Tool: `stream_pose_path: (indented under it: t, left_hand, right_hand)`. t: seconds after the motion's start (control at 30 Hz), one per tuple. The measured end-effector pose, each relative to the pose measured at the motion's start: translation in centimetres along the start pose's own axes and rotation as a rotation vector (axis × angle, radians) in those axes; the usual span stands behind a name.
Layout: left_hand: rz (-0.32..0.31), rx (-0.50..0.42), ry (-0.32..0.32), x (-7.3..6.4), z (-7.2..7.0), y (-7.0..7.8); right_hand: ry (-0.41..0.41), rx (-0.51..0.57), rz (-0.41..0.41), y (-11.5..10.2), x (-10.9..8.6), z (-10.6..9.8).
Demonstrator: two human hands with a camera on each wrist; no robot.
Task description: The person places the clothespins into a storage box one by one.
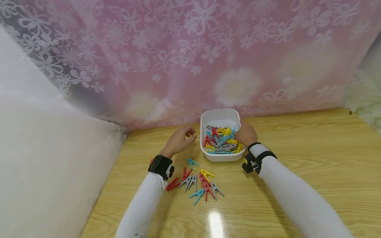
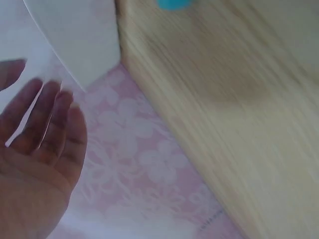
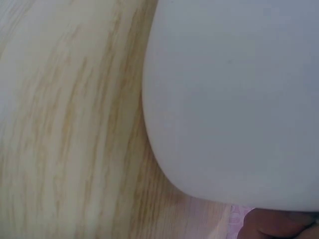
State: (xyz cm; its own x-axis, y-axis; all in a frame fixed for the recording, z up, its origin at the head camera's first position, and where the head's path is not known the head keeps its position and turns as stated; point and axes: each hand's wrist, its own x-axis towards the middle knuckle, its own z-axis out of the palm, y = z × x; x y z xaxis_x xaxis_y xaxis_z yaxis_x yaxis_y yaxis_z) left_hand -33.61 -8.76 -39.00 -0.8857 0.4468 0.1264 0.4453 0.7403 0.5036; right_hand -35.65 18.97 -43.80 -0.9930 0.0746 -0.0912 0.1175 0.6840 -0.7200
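A white plastic bin (image 1: 223,158) stands at the back of the table, holding many red, yellow, blue and grey clothespins (image 1: 222,140). My right hand (image 1: 247,134) grips the bin's right rim; its fingers on the outer side are mostly hidden. In the right wrist view the bin's pale wall (image 3: 229,99) fills much of the picture, with part of the hand (image 3: 276,224) at the lower edge. Just left of the bin my left hand (image 1: 179,140) hovers with loosely bent fingers and nothing in them. The left wrist view shows that hand's palm (image 2: 35,174).
Several loose clothespins (image 1: 207,187) lie scattered on the wooden table (image 1: 297,148) in front of the bin, near the left forearm. A pink flowered cloth (image 1: 178,66) hangs right behind the bin. A white surface (image 1: 53,148) borders the table on the left.
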Motion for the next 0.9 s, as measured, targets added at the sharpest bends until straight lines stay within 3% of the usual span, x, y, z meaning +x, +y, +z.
stream_pose_path:
  t: [0.17, 0.37, 0.63, 0.8, 0.9]
  left_hand:
    - [-0.017, -0.030, -0.126, -1.5, -0.5, -1.4]
    - [-0.050, -0.080, -0.257, -3.8, 0.3, -2.6]
    - [0.040, 0.037, -0.363, -5.0, 1.5, -1.9]
    - [0.133, 0.155, -0.368, -4.9, 1.7, -1.1]
    - [0.154, 0.204, -0.375, -4.8, 1.8, -0.7]
  right_hand:
    - [-0.002, 0.010, -0.014, 0.1, 0.0, -0.1]
    - [-0.006, 0.047, -0.015, 0.1, -0.1, 0.1]
    - [-0.009, 0.059, 0.000, -0.1, -0.4, -0.2]
    - [-0.008, 0.058, 0.012, -0.2, -0.4, -0.1]
    - [-0.009, 0.048, 0.015, -0.3, -0.4, 0.0]
